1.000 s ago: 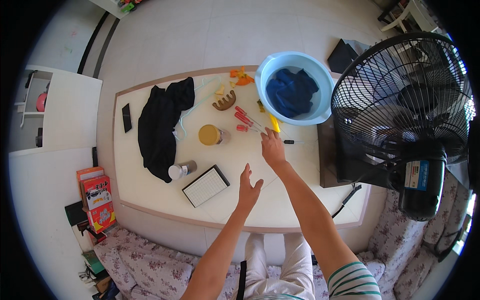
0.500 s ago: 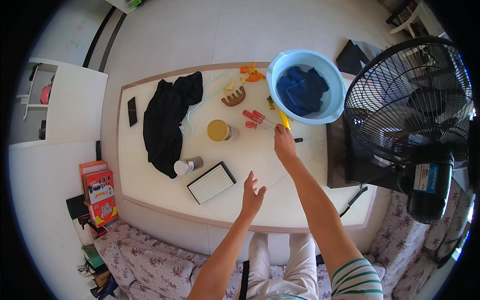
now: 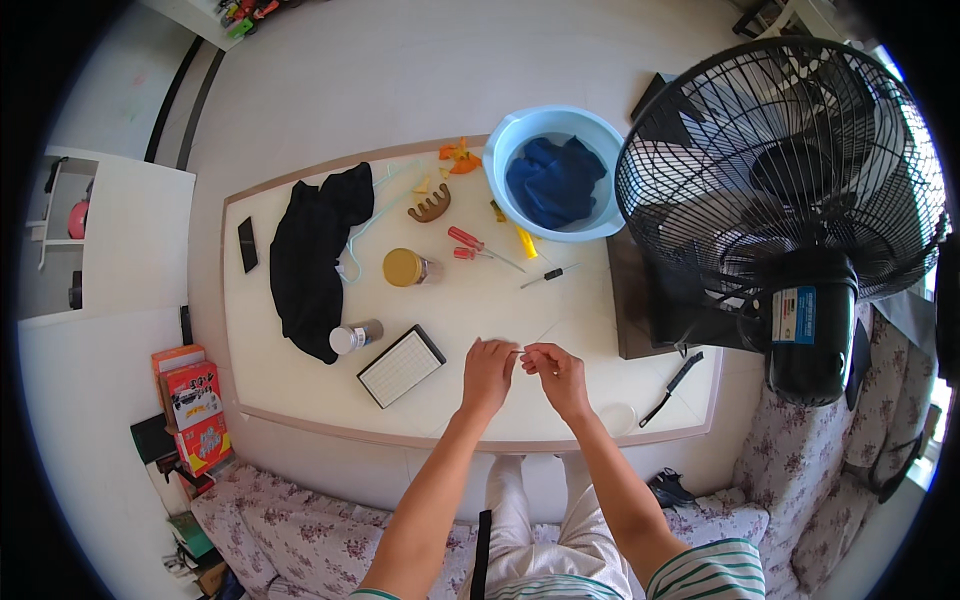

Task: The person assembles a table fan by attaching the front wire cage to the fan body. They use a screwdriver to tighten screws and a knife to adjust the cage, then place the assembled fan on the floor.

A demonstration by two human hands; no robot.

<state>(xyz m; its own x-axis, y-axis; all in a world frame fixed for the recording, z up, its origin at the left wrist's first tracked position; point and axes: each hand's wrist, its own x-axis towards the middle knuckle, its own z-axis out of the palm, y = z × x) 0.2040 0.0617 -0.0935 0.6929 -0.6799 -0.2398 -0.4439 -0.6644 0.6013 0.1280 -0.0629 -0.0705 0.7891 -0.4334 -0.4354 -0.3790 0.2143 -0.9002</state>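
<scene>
My left hand and my right hand meet above the near part of the white table. Their fingertips are closed around a small, thin thing, mostly hidden by the fingers; its kind does not show. Beyond them lie two red-handled screwdrivers, beside a slim tool with a black middle grip. A yellow strip-like piece rests by the light blue basin, which holds dark blue cloth in water. Left of my hands is a black-framed box with a white grid top.
A black fan stands at the right. On the table are a yellow-lidded jar, a grey-lidded jar, a brown comb, orange peel, black clothing, a phone-like slab and a long black-handled tool.
My right hand has drawn back from the screwdrivers toward me and met my left hand, whose fingers have closed. One red-handled screwdriver no longer shows on the table. The view has shifted.
</scene>
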